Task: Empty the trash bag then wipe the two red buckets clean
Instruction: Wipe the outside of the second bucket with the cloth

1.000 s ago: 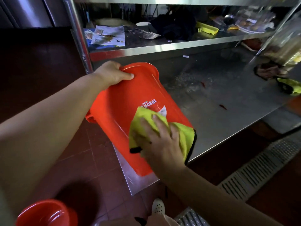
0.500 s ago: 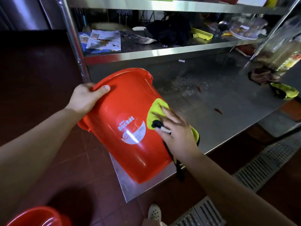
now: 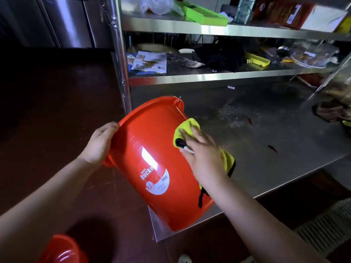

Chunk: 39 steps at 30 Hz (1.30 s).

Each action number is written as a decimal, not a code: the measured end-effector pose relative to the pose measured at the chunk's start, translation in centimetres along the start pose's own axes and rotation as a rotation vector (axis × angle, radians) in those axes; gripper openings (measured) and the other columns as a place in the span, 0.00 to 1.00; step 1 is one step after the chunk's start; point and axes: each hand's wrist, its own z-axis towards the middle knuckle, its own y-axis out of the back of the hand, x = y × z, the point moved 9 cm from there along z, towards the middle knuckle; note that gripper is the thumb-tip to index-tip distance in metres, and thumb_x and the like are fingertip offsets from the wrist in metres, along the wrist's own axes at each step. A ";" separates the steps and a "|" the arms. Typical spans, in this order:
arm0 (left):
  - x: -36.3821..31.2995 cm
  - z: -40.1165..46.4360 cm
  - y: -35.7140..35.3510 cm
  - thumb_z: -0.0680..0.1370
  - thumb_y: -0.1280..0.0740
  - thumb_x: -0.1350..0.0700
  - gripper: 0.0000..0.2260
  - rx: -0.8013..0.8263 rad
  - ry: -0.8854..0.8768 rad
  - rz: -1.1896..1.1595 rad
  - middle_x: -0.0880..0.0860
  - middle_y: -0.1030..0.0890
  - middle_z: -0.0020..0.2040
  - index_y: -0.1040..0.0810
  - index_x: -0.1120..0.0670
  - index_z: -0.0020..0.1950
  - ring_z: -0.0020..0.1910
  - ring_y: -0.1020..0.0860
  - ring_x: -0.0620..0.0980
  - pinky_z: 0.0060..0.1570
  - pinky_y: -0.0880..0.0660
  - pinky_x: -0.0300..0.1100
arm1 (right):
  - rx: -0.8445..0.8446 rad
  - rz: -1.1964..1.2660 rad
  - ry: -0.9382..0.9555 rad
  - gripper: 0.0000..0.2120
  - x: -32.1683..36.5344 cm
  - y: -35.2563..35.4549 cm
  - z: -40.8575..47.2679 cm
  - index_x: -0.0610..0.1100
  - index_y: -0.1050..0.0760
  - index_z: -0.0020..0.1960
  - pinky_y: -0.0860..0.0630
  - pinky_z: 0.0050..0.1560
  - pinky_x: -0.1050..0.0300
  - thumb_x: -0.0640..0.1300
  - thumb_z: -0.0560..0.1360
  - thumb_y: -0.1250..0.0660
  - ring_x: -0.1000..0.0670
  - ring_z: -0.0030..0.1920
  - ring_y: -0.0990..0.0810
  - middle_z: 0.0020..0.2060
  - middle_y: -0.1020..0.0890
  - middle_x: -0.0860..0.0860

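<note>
1. Red plastic fills the middle of your view: a bucket [image 3: 152, 158] lies tipped on its side, its base resting at the near corner of the steel worktop [image 3: 266, 149] and its rim pointing up and away from you.
2. Your left hand [image 3: 100, 145] grips the bucket's rim on the left side, with the thumb over the edge on the outer wall and the fingers hidden behind it.
3. Your right hand [image 3: 201, 154] lies flat with fingers spread, pressing a yellow cloth [image 3: 187, 127] against the bucket's right outer wall, just below the rim.
4. The cloth has a black edge; part of it hangs down below your wrist along the bucket.
5. A white label with the word "Bucket" faces you on the bucket's side, next to a bright glare.
6. A second red bucket [image 3: 62, 249] shows at the bottom left, on the dark red tiled floor [image 3: 57, 120].
7. Behind the worktop, a steel shelf [image 3: 209, 76] carries papers, a dark cloth and a yellow tray; a higher shelf holds a green tray [image 3: 205, 15].
</note>
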 end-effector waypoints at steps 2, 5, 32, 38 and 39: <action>-2.2 1.0 -0.6 0.76 0.40 0.53 0.10 0.043 -0.051 0.058 0.50 0.24 0.36 0.21 0.49 0.40 0.34 0.26 0.44 0.35 0.29 0.37 | 0.067 -0.142 0.131 0.24 3.9 -1.4 -0.6 0.60 0.38 0.72 0.43 0.68 0.43 0.55 0.77 0.39 0.45 0.75 0.48 0.76 0.44 0.54; -4.6 3.0 -1.9 0.79 0.40 0.46 0.13 0.091 0.007 0.197 0.47 0.19 0.40 0.20 0.51 0.45 0.38 0.22 0.43 0.40 0.28 0.37 | 0.120 -0.266 0.368 0.24 9.1 -3.6 -3.0 0.59 0.36 0.70 0.40 0.65 0.36 0.52 0.75 0.38 0.40 0.75 0.47 0.75 0.42 0.51; -2.0 0.6 -4.9 0.76 0.48 0.36 0.27 -0.033 -0.093 0.235 0.56 0.18 0.42 0.23 0.57 0.44 0.46 0.21 0.56 0.53 0.27 0.55 | -0.177 -0.297 0.186 0.26 7.6 -3.0 3.5 0.58 0.30 0.66 0.33 0.56 0.39 0.52 0.69 0.29 0.40 0.69 0.34 0.70 0.31 0.51; -2.4 1.7 -5.6 0.80 0.47 0.40 0.21 -0.065 -0.108 0.305 0.48 0.26 0.33 0.28 0.52 0.36 0.37 0.27 0.50 0.46 0.29 0.49 | -0.135 -0.208 0.092 0.23 3.4 -1.5 6.1 0.61 0.34 0.69 0.35 0.60 0.44 0.58 0.74 0.36 0.46 0.71 0.37 0.72 0.35 0.56; -2.4 1.6 -5.6 0.80 0.48 0.40 0.21 -0.069 -0.115 0.311 0.47 0.28 0.32 0.29 0.52 0.35 0.35 0.29 0.48 0.44 0.30 0.48 | -0.127 -0.178 0.056 0.21 2.3 -1.1 6.5 0.60 0.32 0.68 0.36 0.60 0.45 0.58 0.75 0.38 0.47 0.71 0.37 0.72 0.35 0.57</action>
